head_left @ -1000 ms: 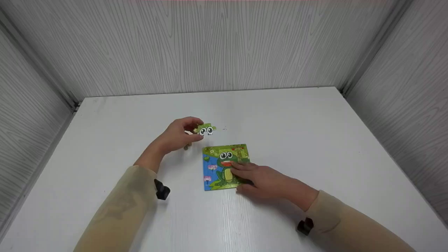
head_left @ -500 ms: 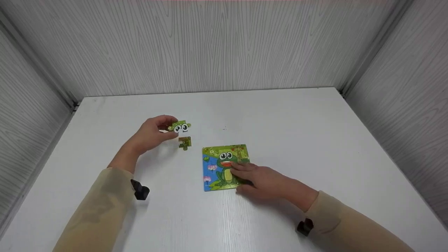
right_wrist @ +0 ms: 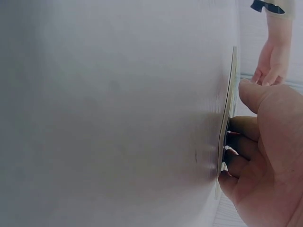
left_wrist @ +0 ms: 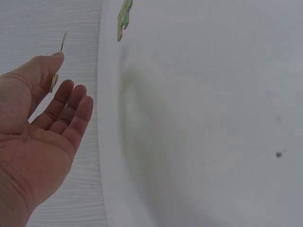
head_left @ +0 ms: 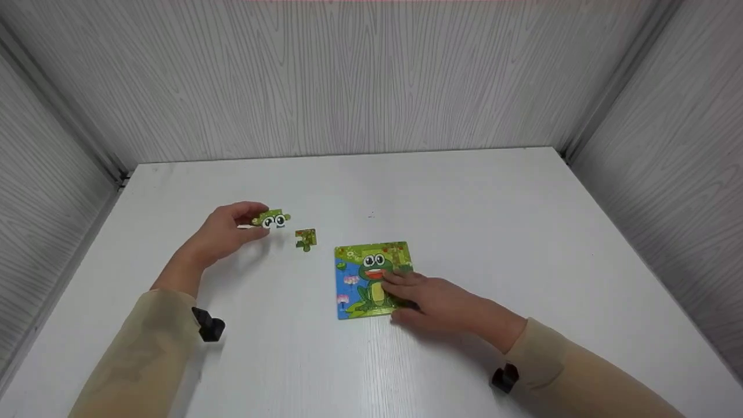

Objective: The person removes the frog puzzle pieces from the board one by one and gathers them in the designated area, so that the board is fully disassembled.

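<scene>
1. Green cardboard with two cartoon eyes, the eye piece [head_left: 271, 219], sits pinched between the thumb and forefinger of the left hand [head_left: 223, 235], held just above the white table [head_left: 464, 203] on the person's left. The pinch keeps the printed face up and readable from the head view; in the left wrist view the piece shows only edge-on at the thumb tip, with the other fingers loosely extended.

2. Beside it, a small loose piece [head_left: 306, 238] lies flat on the table, apart from the hand and between it and the frog puzzle board [head_left: 363, 278].

3. The board lies flat near the middle of the table, showing a green frog on blue and green.

4. The right hand [head_left: 432, 299] rests on the board's right side with fingers fairly straight, pressing it down rather than gripping it; I judge this steadies the board so it does not slide. The right wrist view shows the fingertips against the board's thin edge and face.

5. Compared with a second ago, the left hand has carried the eye piece away from the board, leftward and slightly toward the person. The small loose piece, then hidden near the hand, now lies exposed.

6. The right hand and the board have kept their place throughout.
</scene>
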`<state>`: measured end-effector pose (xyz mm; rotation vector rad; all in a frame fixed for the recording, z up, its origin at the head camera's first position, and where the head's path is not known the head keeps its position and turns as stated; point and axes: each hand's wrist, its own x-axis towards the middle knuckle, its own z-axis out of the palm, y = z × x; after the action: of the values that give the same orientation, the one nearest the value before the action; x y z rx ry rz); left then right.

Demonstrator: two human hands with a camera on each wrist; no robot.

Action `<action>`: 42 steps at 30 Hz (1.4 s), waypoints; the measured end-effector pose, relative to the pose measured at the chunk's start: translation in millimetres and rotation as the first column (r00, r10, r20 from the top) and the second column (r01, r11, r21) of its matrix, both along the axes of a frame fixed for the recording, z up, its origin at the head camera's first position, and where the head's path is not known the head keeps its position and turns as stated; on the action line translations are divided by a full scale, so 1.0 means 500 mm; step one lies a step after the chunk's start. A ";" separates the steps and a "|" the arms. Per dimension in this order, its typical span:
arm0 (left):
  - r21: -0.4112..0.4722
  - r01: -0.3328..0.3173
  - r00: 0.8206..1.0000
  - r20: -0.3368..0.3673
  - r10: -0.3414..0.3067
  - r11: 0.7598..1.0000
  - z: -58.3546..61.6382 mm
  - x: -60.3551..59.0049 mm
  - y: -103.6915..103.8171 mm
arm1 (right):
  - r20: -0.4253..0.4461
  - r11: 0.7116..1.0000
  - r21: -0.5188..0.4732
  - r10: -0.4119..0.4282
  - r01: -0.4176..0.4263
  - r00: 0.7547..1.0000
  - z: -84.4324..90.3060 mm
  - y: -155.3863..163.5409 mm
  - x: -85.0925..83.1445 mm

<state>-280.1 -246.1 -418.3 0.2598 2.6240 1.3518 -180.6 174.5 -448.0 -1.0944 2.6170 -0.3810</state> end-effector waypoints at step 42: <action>-0.119 0.047 0.998 0.043 -0.042 0.992 -0.083 -0.003 -0.041 | 0.034 1.000 0.005 -0.022 0.022 0.999 -0.004 0.001 -0.001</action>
<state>-281.5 -266.9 -459.8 0.2697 2.6374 1.1671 -181.1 174.9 -450.1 -1.0492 2.6013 -0.3941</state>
